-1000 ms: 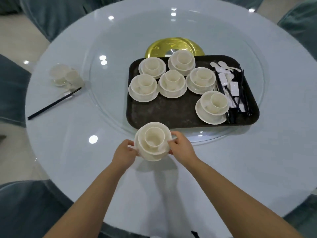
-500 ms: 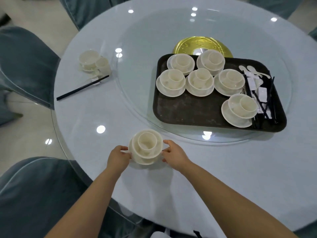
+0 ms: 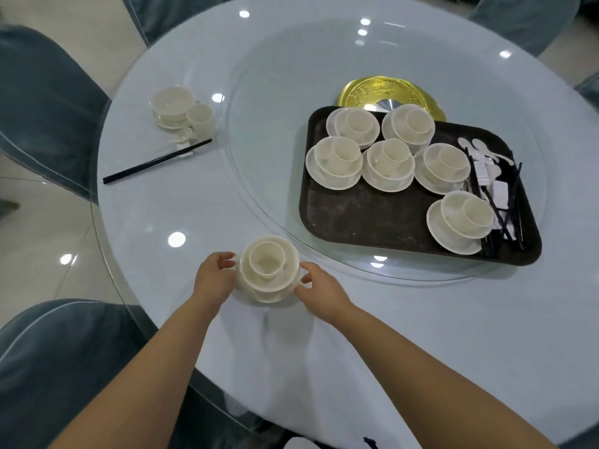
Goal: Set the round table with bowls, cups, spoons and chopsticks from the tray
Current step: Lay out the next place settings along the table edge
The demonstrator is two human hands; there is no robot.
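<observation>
Lower centre of frame: L hand [image 3: 214, 280] and R hand [image 3: 319, 291] flank a stacked set [image 3: 269, 270], cup in bowl on saucer, all cream. Both hands are curled round the saucer's sides, fingers touching or nearly touching its rim; can't tell if the set is fully down on the table [image 3: 421, 319] or just above it. Forearms run down to the bottom edge.

Outward: the set is near the table's lower-left edge, just outside the glass turntable [image 3: 259, 157]. Right of centre, on the turntable, a dark tray [image 3: 372, 218] carries six more stacked sets, w/ black chopsticks [image 3: 512, 205], white spoons [image 3: 479, 147] and small white rests along its right side. A gold disc [image 3: 389, 92] shows behind the tray. Upper left: a finished place setting [image 3: 181, 111], bowl on saucer w/ cup beside, plus a chopstick pair [image 3: 155, 162] on a rest.

Risks, as a judgement: the stack is loose, so a tilt or quick release could slide the cup or bowl off the saucer. Placed too near the turntable rim, it could get knocked when the glass spins. The cloth may bunch under the saucer.

Hard to see: undersides of hands and palms are hidden by the set; spoon count on the tray is unclear in the clutter; a spoon at the finished place is faint. Chairs are cut off at the frame edges.
</observation>
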